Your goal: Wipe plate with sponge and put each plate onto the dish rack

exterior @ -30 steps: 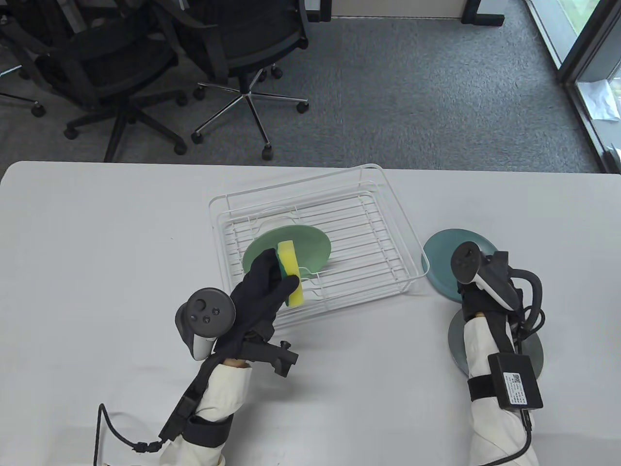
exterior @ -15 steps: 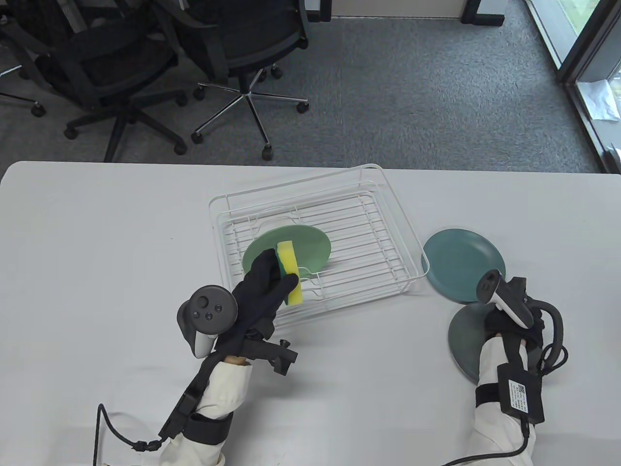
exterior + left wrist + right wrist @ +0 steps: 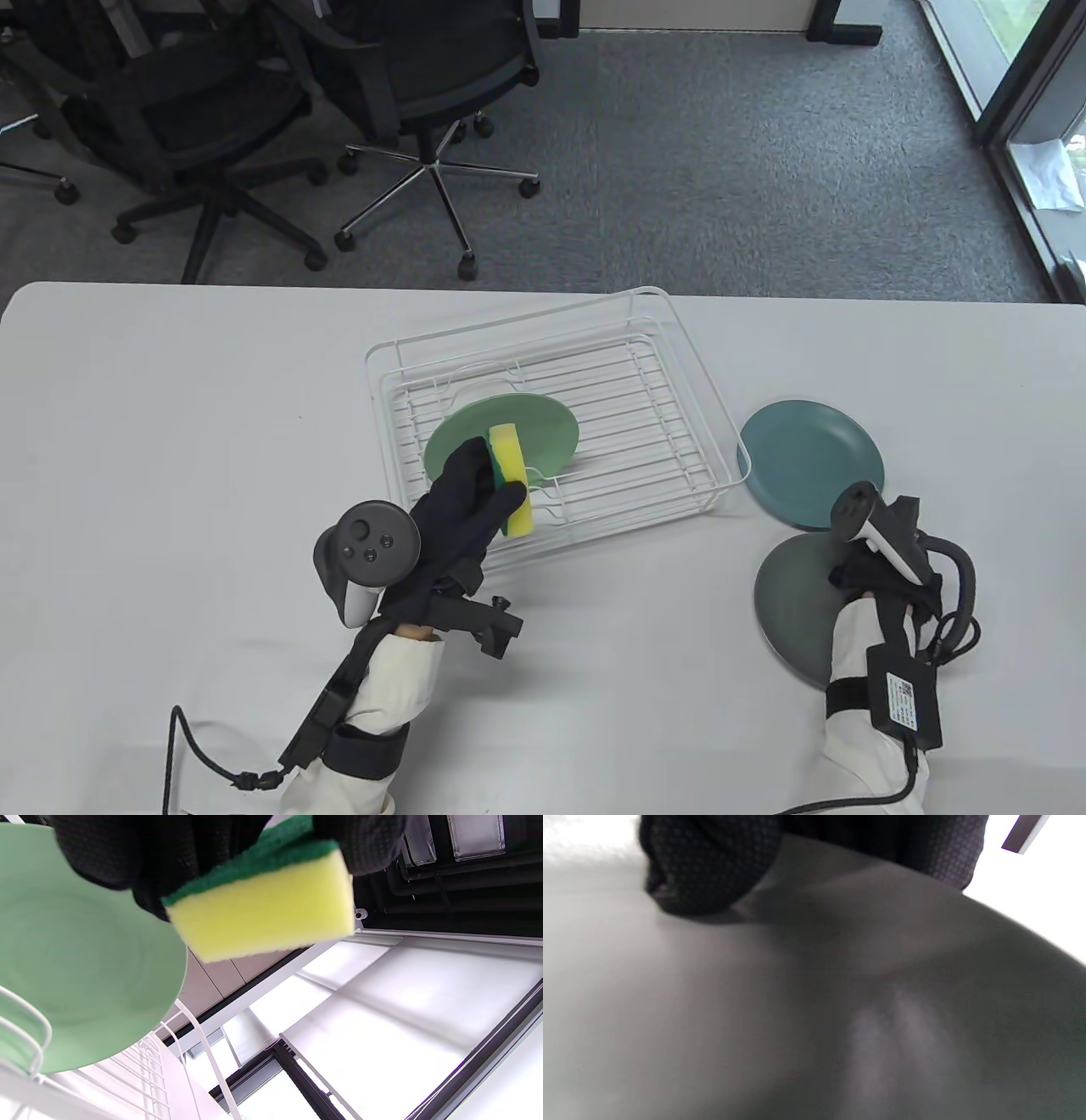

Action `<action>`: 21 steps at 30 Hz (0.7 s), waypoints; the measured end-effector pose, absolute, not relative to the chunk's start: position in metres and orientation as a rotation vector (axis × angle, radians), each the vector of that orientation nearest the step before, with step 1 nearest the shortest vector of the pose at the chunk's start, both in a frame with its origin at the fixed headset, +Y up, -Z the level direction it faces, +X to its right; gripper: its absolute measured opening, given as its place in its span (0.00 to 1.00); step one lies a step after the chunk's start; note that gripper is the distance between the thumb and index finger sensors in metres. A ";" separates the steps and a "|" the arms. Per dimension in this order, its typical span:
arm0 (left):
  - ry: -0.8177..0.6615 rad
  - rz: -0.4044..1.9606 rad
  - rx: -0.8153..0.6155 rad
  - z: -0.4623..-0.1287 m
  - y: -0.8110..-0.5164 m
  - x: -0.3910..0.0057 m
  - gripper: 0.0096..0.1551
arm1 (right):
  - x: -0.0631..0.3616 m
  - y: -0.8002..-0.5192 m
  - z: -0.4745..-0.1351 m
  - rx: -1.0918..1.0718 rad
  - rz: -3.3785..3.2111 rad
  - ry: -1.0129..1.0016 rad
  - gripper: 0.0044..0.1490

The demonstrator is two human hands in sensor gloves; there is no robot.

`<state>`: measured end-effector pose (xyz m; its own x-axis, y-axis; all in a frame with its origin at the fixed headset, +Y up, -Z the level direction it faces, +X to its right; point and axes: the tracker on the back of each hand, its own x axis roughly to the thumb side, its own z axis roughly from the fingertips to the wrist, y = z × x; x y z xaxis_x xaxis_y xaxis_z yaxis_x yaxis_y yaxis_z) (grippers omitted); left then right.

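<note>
white tabletop (image 3: 170, 441) | dish rack (image 3: 679, 356) with light green plate (image 3: 551, 429) leaning inside | teal plate (image 3: 806, 458) beside rack | right hand (image 3: 878, 564) grip holds grey plate (image 3: 793, 603) | left hand (image 3: 458, 509) grip holds sponge (image 3: 513, 475)

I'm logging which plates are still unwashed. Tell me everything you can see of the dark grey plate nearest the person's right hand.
The dark grey round plate looks smooth and matte, with no visible marks. It sits at the table's right side, just in front of the teal round plate, and looks lifted or tilted at one side. The right hand grips its right edge; in the right wrist view gloved fingers curl over its rim. The sleeve hides part of it.
</note>
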<state>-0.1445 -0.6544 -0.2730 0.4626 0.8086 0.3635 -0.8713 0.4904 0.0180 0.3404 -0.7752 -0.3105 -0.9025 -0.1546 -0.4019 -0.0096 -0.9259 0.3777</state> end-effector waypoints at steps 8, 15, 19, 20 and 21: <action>-0.323 1.033 0.205 -0.274 -0.656 -0.144 0.47 | 0.338 -0.773 -0.314 0.512 -3.062 -0.549 0.24; -0.317 1.030 0.197 -0.275 -0.657 -0.143 0.47 | 0.332 -0.765 -0.318 0.241 -3.419 -0.708 0.20; -0.324 1.030 0.197 -0.275 -0.658 -0.143 0.47 | 0.323 -0.753 -0.321 0.125 -3.511 -0.644 0.20; -0.326 1.030 0.198 -0.275 -0.657 -0.143 0.47 | 0.319 -0.747 -0.322 0.075 -3.552 -0.635 0.20; -0.328 1.032 0.199 -0.275 -0.657 -0.143 0.47 | 0.316 -0.742 -0.322 0.033 -3.586 -0.613 0.20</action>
<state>-0.1425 -0.6572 -0.2749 0.4708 0.8064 0.3579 -0.8652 0.5014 0.0084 0.3164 -0.7422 -0.3222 -0.8793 0.4663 -0.0972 -0.4721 -0.8260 0.3079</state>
